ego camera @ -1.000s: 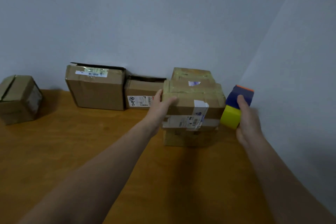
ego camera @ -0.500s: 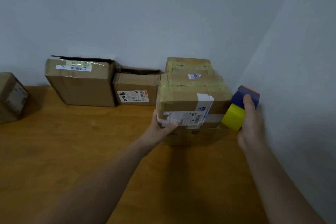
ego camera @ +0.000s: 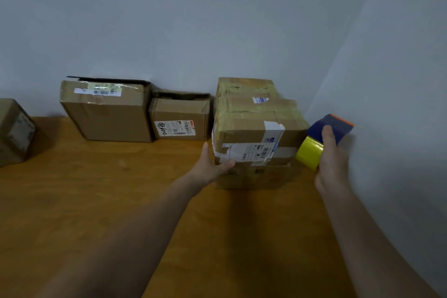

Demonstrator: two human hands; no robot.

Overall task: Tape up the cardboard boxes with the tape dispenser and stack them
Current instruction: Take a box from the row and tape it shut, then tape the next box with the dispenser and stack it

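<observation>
While the wooden surface (ego camera: 96, 201) spreads wide under my arms, the work sits at its far right end, close to where the two walls meet. Against the back wall stand the big box (ego camera: 108, 116), its rear flap lifted, and just beside it the smaller labelled box (ego camera: 181, 116), which also looks unsealed. Another box (ego camera: 14, 130) sits well apart at the left edge.

The stack is nearer the corner. The top box (ego camera: 256, 133), striped with tape, rests on the lower box (ego camera: 256, 178), and a taped rear box (ego camera: 244, 87) stands behind them. I judge that I am in the stacking step, squaring the top box over the one beneath. Next I should let go once it sits flush, then pull one of the unsealed boxes toward me and run tape along its seam.

The tape dispenser (ego camera: 324, 138), blue with a yellow roll, hovers just beside the top box's right side. My right hand (ego camera: 331, 159) wraps it, fingers (ego camera: 327, 132) curled firmly over the blue body. My left hand (ego camera: 210, 164) clasps the top box's lower left corner, fingers up its side and thumb across the front
</observation>
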